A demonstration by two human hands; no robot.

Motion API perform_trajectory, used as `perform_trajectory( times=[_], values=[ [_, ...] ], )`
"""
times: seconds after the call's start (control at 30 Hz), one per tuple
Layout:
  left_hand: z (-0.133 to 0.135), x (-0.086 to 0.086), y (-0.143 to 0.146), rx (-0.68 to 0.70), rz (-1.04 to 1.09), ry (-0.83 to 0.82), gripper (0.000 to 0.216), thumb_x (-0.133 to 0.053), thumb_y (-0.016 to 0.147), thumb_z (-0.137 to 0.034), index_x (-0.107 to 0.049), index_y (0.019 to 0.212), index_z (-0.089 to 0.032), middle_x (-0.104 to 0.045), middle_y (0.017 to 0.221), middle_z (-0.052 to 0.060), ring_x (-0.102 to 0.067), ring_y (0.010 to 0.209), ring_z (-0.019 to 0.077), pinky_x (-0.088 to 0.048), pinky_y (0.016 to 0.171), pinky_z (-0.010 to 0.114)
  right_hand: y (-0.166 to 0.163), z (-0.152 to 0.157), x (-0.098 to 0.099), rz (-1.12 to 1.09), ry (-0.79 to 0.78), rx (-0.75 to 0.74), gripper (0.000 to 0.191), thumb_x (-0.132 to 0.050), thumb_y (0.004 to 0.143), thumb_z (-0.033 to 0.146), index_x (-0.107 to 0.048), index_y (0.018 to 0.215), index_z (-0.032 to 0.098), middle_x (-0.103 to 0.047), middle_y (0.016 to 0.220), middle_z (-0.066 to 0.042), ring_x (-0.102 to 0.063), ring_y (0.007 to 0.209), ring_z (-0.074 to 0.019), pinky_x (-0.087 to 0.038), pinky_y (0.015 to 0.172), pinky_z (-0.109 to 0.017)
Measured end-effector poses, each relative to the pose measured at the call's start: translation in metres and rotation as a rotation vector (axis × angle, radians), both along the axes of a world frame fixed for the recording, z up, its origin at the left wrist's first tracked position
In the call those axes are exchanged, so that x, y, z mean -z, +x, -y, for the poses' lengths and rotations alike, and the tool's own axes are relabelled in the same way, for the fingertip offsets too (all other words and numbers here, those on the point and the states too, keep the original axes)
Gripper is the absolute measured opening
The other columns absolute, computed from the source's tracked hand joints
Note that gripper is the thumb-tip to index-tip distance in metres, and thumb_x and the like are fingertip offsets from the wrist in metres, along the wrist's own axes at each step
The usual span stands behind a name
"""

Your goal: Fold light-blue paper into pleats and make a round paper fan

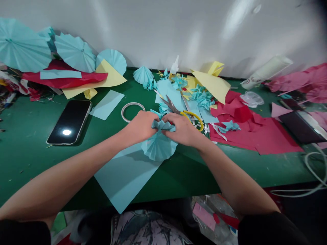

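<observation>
Pleated strip (163, 126): between your hands, at the blue fan's (158, 149) upper edge; whether joined, couldn't tell. Your left hand (146, 125) pinched one end, your right hand (182, 128) the other, fingers closed on paper. Light, even pressure probably suited those folds; squeezing harder risked crushing them. Blue sheet (125, 173) lay on your near side. Scissors (182, 112) sat just beyond your right hand, a roll (123, 113) near your left. Green table (194, 173), scrap-strewn, ran back to a pale wall (153, 34).
</observation>
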State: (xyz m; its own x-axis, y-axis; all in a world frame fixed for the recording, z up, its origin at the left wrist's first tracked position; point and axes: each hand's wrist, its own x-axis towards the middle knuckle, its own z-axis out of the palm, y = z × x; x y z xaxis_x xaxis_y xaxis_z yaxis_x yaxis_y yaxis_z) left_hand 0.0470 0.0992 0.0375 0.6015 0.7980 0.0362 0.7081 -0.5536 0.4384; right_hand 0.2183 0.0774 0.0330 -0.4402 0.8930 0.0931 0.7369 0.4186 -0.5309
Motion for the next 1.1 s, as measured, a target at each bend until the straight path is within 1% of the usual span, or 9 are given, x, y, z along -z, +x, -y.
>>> perform_trajectory(
  times=[0.07, 0.1, 0.17, 0.23, 0.47, 0.6, 0.7, 0.9, 1.1],
  values=[
    [0.0, -0.0001, 0.0003, 0.001, -0.012, 0.003, 0.014, -0.053, 0.069, -0.025, -0.064, 0.073, -0.017, -0.065, 0.068, 0.003, -0.059, 0.066, 0.0195, -0.033, 0.053, 0.026, -0.0004, 0.0005, 0.0001, -0.038, 0.054, -0.023, 0.017, -0.06, 0.07, 0.023, -0.057, 0.084, 0.015, -0.061, 0.088, -0.007, -0.056, 0.083, -0.0196, -0.042, 0.073, -0.032],
    [0.0002, 0.0, 0.0003, 0.001, -0.021, 0.01, 0.015, -0.053, 0.07, -0.025, -0.064, 0.075, -0.017, -0.065, 0.069, 0.004, -0.059, 0.066, 0.0198, -0.033, 0.053, 0.026, -0.0007, 0.0007, 0.0001, -0.059, 0.077, -0.032, 0.014, -0.058, 0.072, 0.024, -0.056, 0.084, 0.016, -0.062, 0.089, -0.007, -0.056, 0.084, -0.0196, -0.042, 0.074, -0.032],
    [0.0007, 0.0007, 0.0001, 0.005, -0.04, 0.03, 0.017, -0.052, 0.071, -0.026, -0.064, 0.078, -0.016, -0.065, 0.072, 0.005, -0.059, 0.067, 0.0206, -0.033, 0.053, 0.027, -0.0012, 0.0009, 0.0001, -0.084, 0.102, -0.042, 0.007, -0.054, 0.076, 0.022, -0.056, 0.08, 0.016, -0.062, 0.092, -0.008, -0.057, 0.086, -0.0192, -0.042, 0.075, -0.033],
    [0.001, 0.0016, -0.0004, 0.013, -0.052, 0.035, 0.019, -0.051, 0.071, -0.027, -0.064, 0.079, -0.016, -0.065, 0.072, 0.005, -0.059, 0.067, 0.0207, -0.033, 0.053, 0.028, -0.0018, 0.0008, 0.0, -0.087, 0.095, -0.045, 0.005, -0.052, 0.077, 0.02, -0.055, 0.074, 0.017, -0.063, 0.094, -0.008, -0.058, 0.085, -0.0188, -0.043, 0.073, -0.032],
    [0.0028, -0.0022, -0.0004, 0.013, -0.049, 0.015, 0.021, -0.052, 0.072, -0.029, -0.064, 0.083, -0.015, -0.064, 0.073, 0.005, -0.058, 0.067, 0.0203, -0.033, 0.053, 0.028, -0.0033, 0.0009, -0.0001, -0.086, 0.101, -0.026, 0.018, -0.054, 0.075, 0.018, -0.046, 0.059, 0.018, -0.064, 0.092, -0.008, -0.059, 0.083, -0.0191, -0.043, 0.072, -0.034],
    [0.0033, -0.0056, -0.0003, 0.017, -0.073, -0.005, 0.022, -0.053, 0.072, -0.031, -0.064, 0.081, -0.015, -0.063, 0.069, 0.005, -0.057, 0.064, 0.0195, -0.032, 0.052, 0.028, -0.0039, 0.0021, -0.0011, -0.086, 0.118, -0.02, 0.022, -0.054, 0.073, 0.016, -0.04, 0.056, 0.02, -0.064, 0.091, -0.008, -0.06, 0.082, -0.019, -0.043, 0.072, -0.034],
    [0.0025, -0.0033, -0.0013, 0.023, -0.079, 0.022, 0.025, -0.051, 0.073, -0.031, -0.064, 0.086, -0.015, -0.065, 0.075, 0.006, -0.058, 0.069, 0.0215, -0.033, 0.054, 0.028, -0.0045, 0.003, -0.0027, -0.096, 0.116, -0.01, 0.024, -0.054, 0.073, 0.015, -0.038, 0.055, 0.02, -0.064, 0.092, -0.009, -0.06, 0.082, -0.0186, -0.043, 0.072, -0.033],
    [0.0022, 0.0024, -0.0021, 0.026, -0.091, 0.039, 0.025, -0.048, 0.073, -0.027, -0.063, 0.089, -0.015, -0.065, 0.078, 0.007, -0.059, 0.071, 0.0226, -0.034, 0.055, 0.029, -0.0048, 0.0034, -0.0039, -0.081, 0.095, -0.018, 0.021, -0.054, 0.074, 0.015, -0.043, 0.056, 0.019, -0.064, 0.092, -0.008, -0.06, 0.083, -0.0185, -0.044, 0.074, -0.034],
    [0.0042, -0.0015, -0.0006, 0.034, -0.08, 0.021, 0.02, -0.049, 0.072, -0.026, -0.063, 0.083, -0.015, -0.063, 0.071, 0.006, -0.057, 0.065, 0.0199, -0.032, 0.053, 0.028, -0.0045, 0.0032, -0.0031, -0.082, 0.085, -0.026, 0.019, -0.054, 0.073, 0.015, -0.045, 0.057, 0.018, -0.064, 0.093, -0.008, -0.06, 0.085, -0.0193, -0.044, 0.075, -0.035]
  ],
)
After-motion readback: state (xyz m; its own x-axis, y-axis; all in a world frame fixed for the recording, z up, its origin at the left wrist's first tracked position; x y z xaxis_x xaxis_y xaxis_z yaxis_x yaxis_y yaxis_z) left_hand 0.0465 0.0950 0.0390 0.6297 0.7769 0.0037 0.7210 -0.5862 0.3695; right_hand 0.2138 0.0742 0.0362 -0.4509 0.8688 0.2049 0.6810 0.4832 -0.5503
